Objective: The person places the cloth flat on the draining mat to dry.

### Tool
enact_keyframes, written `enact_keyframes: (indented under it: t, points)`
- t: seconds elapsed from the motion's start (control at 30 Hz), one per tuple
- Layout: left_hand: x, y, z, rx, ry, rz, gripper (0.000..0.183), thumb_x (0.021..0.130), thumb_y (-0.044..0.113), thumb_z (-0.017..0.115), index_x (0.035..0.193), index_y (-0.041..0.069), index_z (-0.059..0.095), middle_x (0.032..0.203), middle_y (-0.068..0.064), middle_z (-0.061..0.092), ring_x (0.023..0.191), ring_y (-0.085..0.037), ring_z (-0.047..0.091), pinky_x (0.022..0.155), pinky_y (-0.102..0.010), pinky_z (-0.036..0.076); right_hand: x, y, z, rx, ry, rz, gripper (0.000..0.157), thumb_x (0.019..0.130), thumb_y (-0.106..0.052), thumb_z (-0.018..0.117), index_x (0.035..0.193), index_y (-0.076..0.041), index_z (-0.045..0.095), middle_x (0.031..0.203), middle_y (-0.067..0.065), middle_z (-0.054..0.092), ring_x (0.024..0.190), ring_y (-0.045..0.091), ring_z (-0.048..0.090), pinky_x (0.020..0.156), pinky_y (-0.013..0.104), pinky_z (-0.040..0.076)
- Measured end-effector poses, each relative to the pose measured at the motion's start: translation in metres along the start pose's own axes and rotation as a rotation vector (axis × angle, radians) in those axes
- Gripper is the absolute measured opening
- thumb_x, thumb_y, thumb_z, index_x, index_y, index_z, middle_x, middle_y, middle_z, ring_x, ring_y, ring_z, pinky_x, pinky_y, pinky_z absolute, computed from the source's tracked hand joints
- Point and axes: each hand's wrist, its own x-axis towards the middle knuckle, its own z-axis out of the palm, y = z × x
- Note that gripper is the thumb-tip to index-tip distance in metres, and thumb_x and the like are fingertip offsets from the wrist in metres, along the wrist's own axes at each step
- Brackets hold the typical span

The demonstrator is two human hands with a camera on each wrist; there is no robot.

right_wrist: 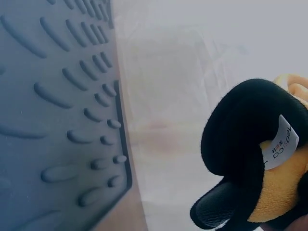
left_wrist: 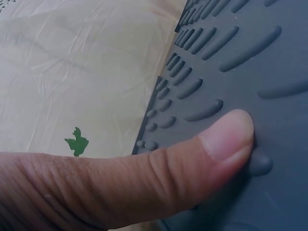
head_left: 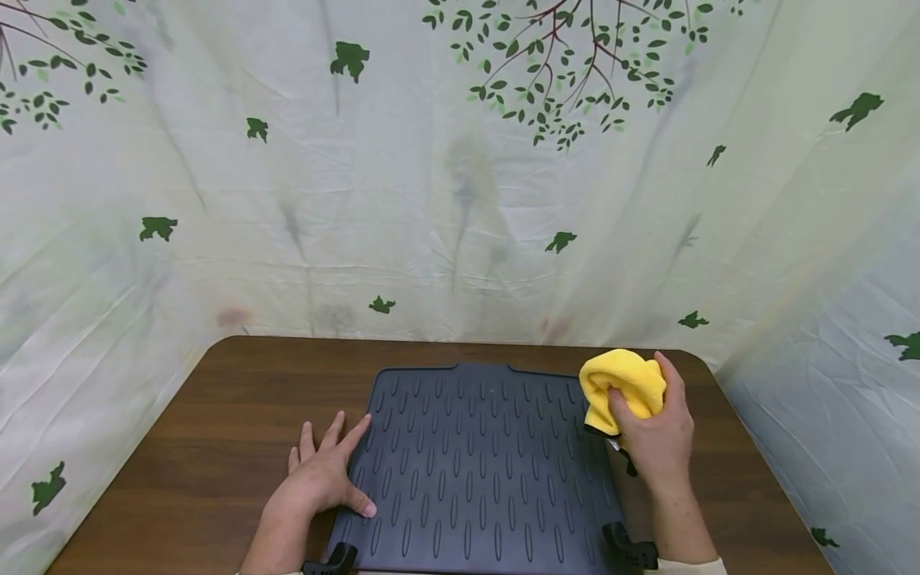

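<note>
A dark grey mat [head_left: 477,471] with raised oval ridges lies on the table. My left hand [head_left: 321,473] is at its left edge, fingers spread, with the thumb [left_wrist: 207,149] lying over the ridged face. At the mat's far right corner, my right hand [head_left: 657,435] grips a bunched yellow cloth [head_left: 620,383] between thumb and fingers. The right wrist view shows the cloth's black edging [right_wrist: 240,130] and a white printed label [right_wrist: 281,144]. In that view the cloth is to the right of the mat's edge.
The brown wooden table [head_left: 237,431] has rounded far corners. Behind it and along both sides hangs a pale curtain [head_left: 402,200] printed with green leaves and branches. Black straps [head_left: 628,547] cross both wrists near the mat's lower corners.
</note>
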Motion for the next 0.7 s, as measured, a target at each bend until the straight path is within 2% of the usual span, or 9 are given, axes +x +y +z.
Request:
enact_keyframes:
  t: [0.37,0.7]
  points:
    - [0.001,0.000,0.001,0.014,0.013,0.003,0.145,0.044,0.043,0.099,0.165,0.030,0.021,0.172,-0.020,0.000,0.149,-0.061,-0.021,0.113,-0.082,-0.001,-0.007,-0.007,0.007,0.009,-0.038,-0.054,0.083,0.084,-0.024,0.083,0.156,-0.026,0.041,0.121,0.011,0.063,0.086,0.008,0.049,0.070,0.015,0.043]
    - [0.000,0.000,0.001,0.017,0.015,0.008,0.145,0.044,0.044,0.099,0.165,0.030,0.020,0.172,-0.020,-0.001,0.148,-0.061,-0.021,0.112,-0.083,-0.001,-0.015,-0.015,0.014,0.008,-0.082,-0.088,0.082,0.085,-0.020,0.082,0.156,-0.024,0.041,0.122,0.009,0.061,0.092,0.016,0.052,0.074,0.023,0.047]
